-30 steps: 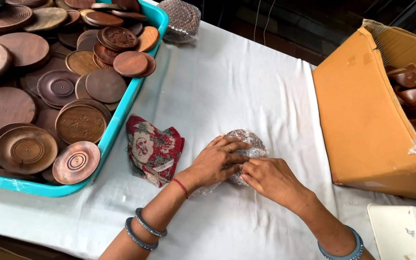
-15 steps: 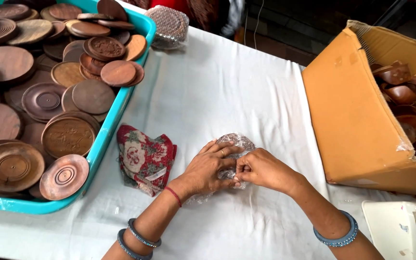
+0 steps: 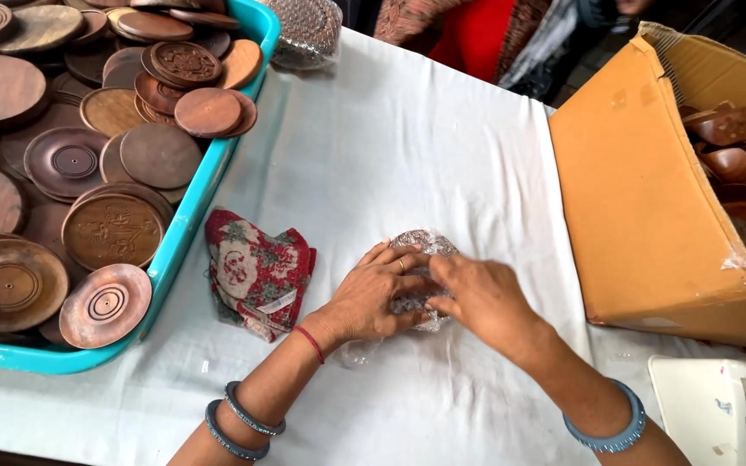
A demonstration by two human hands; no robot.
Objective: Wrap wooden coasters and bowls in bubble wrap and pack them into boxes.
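Observation:
Both of my hands press on a small round object wrapped in clear bubble wrap (image 3: pixel 420 246) that lies on the white cloth-covered table (image 3: pixel 407 147). My left hand (image 3: pixel 377 293) holds its near left side, fingers curled over the top. My right hand (image 3: pixel 481 298) covers its right side, fingers closed on the wrap. Most of the wrapped object is hidden under my fingers. A folded red patterned cloth (image 3: pixel 256 267) lies just left of my left hand.
A turquoise tray (image 3: pixel 187 220) full of several round brown wooden plates fills the left. An open cardboard box (image 3: pixel 641 190) with brown wooden bowls stands at right. Another bubble-wrapped bundle (image 3: pixel 308 30) sits at the back. A white object (image 3: pixel 705 406) lies at bottom right. A person in red (image 3: pixel 468 34) stands beyond the table.
My hands have stayed on the wrapped object, fingers shifting over it. The camera has moved closer and slightly left.

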